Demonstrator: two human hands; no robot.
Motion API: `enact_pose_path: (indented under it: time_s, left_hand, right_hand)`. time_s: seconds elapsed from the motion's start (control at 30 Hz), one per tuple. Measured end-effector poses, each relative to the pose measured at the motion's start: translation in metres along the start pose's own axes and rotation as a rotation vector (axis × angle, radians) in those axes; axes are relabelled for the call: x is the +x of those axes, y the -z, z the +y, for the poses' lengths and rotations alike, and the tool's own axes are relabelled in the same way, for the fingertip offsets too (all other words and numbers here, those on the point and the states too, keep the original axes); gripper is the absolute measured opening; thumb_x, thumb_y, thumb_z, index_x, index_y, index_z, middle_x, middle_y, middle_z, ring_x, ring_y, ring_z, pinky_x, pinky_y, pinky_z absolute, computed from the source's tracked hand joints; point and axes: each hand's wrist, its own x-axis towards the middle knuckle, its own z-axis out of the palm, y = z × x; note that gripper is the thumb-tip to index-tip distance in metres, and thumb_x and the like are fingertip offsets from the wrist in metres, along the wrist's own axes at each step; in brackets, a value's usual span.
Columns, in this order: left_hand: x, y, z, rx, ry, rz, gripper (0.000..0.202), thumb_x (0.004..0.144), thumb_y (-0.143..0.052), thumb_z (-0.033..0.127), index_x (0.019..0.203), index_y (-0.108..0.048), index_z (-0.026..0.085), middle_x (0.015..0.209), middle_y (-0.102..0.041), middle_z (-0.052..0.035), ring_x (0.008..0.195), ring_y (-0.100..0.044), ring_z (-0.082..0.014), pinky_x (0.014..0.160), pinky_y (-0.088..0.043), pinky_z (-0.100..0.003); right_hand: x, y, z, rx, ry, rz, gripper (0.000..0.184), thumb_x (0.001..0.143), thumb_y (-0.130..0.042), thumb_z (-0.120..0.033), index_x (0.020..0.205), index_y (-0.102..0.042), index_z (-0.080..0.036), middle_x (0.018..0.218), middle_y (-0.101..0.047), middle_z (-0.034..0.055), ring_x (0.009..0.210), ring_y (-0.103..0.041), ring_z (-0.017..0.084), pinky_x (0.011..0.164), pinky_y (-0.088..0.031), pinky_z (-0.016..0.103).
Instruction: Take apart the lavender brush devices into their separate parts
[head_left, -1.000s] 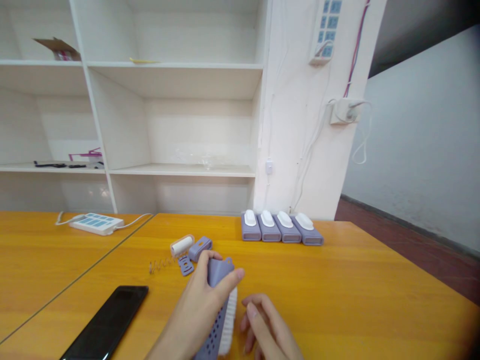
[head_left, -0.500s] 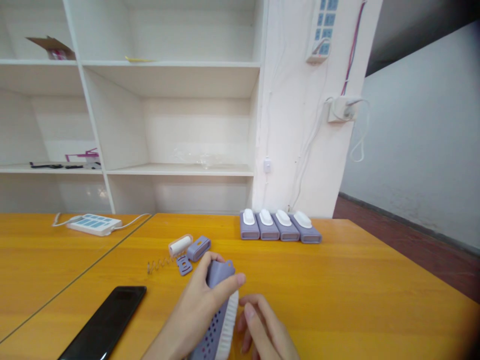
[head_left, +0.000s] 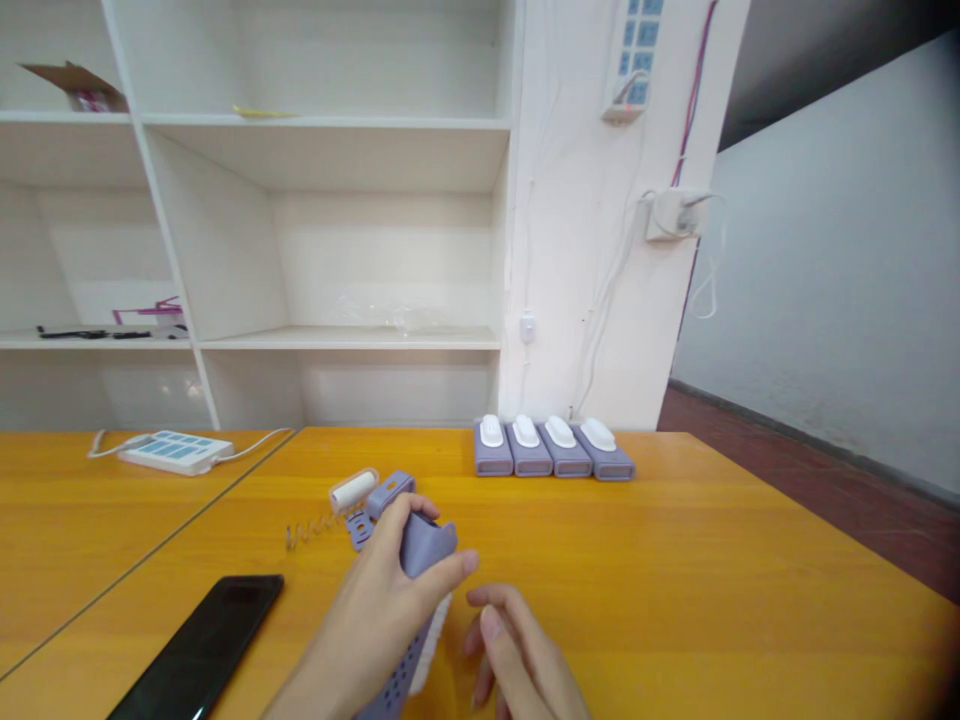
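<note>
fingers (head_left: 450,572) of left hand (head_left: 380,592) grip purple perforated piece (head_left: 426,546), right hand (head_left: 523,655) curls loosely; clear case (head_left: 346,482) holds cylinder (head_left: 354,492).

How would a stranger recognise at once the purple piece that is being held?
At the orange table, find the left hand. It grips the purple piece, white along one side; unlike the purple blocks near the wall, it has many small holes.

Behind an orange-brown wooden table (head_left: 675,580), a white open shelf unit (head_left: 322,124) with rectangular compartments stands beside a white wall section (head_left: 566,230). At the right, a pale grey wall (head_left: 825,270) rises above a dark red floor (head_left: 787,466).
</note>
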Motion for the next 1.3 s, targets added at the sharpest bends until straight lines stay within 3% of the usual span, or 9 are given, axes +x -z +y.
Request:
enact_pose_path:
  time_s: [0.23, 0.4, 0.6, 0.73, 0.9, 1.03, 1.3]
  left_hand:
    - [-0.001, 0.001, -0.001, 0.031, -0.01, -0.026, 0.039, 0.084, -0.064, 0.056, 0.104, -0.053, 0.025, 0.089, -0.063, 0.0007, 0.08, -0.061, -0.0238, 0.073, -0.047, -0.032]
    - [0.0, 0.005, -0.004, 0.048, -0.053, -0.016, 0.043, 0.081, -0.069, 0.054, 0.11, -0.053, 0.026, 0.107, -0.065, -0.003, 0.096, -0.062, -0.0274, 0.084, -0.046, -0.035]
    - [0.001, 0.011, -0.003, -0.083, -0.02, -0.09, 0.042, 0.085, -0.063, 0.06, 0.109, -0.055, 0.027, 0.112, -0.066, -0.0025, 0.101, -0.062, -0.0268, 0.088, -0.046, -0.034]
    - [-0.001, 0.007, 0.0, -0.121, -0.014, -0.028, 0.042, 0.087, -0.057, 0.063, 0.108, -0.058, 0.027, 0.117, -0.066, -0.0028, 0.106, -0.062, -0.0275, 0.09, -0.047, -0.034]
    - [-0.003, 0.006, 0.003, -0.085, 0.014, -0.002, 0.043, 0.085, -0.06, 0.063, 0.108, -0.063, 0.027, 0.101, -0.07, -0.0014, 0.095, -0.065, -0.0266, 0.084, -0.05, -0.032]
    - [-0.003, 0.011, 0.002, -0.072, 0.0, 0.004, 0.043, 0.085, -0.06, 0.063, 0.107, -0.064, 0.027, 0.103, -0.071, -0.0023, 0.092, -0.065, -0.0263, 0.08, -0.05, -0.032]
    - [-0.001, 0.015, -0.003, -0.028, -0.034, 0.063, 0.043, 0.084, -0.063, 0.062, 0.11, -0.065, 0.028, 0.115, -0.069, -0.003, 0.107, -0.063, -0.029, 0.096, -0.046, -0.037]
  right_hand:
    - [-0.001, 0.0, 0.001, -0.009, -0.004, 0.013, 0.069, 0.085, -0.043, -0.084, 0.108, -0.065, -0.023, 0.076, -0.065, 0.0029, 0.055, -0.058, 0.015, 0.045, -0.039, 0.024]
    - [-0.001, -0.001, 0.003, -0.019, -0.012, 0.008, 0.071, 0.084, -0.044, -0.085, 0.109, -0.065, -0.022, 0.082, -0.067, 0.0048, 0.056, -0.059, 0.014, 0.044, -0.037, 0.023]
    - [0.001, -0.004, 0.011, -0.009, -0.002, 0.024, 0.075, 0.078, -0.05, -0.088, 0.11, -0.067, -0.022, 0.081, -0.065, 0.0034, 0.058, -0.059, 0.015, 0.053, -0.047, 0.026]
    - [0.002, -0.008, 0.018, -0.034, -0.01, 0.051, 0.074, 0.075, -0.054, -0.087, 0.11, -0.068, -0.023, 0.083, -0.065, 0.0042, 0.056, -0.054, 0.014, 0.053, -0.047, 0.026]
    - [0.002, -0.009, 0.02, -0.008, 0.014, 0.057, 0.074, 0.076, -0.055, -0.086, 0.112, -0.067, -0.022, 0.084, -0.063, 0.0044, 0.056, -0.053, 0.014, 0.053, -0.048, 0.027]
    - [0.002, -0.008, 0.018, 0.019, 0.021, 0.046, 0.073, 0.076, -0.057, -0.084, 0.112, -0.067, -0.022, 0.086, -0.063, 0.0047, 0.058, -0.055, 0.015, 0.054, -0.048, 0.027]
    - [0.0, -0.007, 0.014, -0.003, 0.027, 0.012, 0.072, 0.08, -0.054, -0.084, 0.114, -0.065, -0.021, 0.086, -0.063, 0.0047, 0.058, -0.055, 0.014, 0.056, -0.047, 0.028]
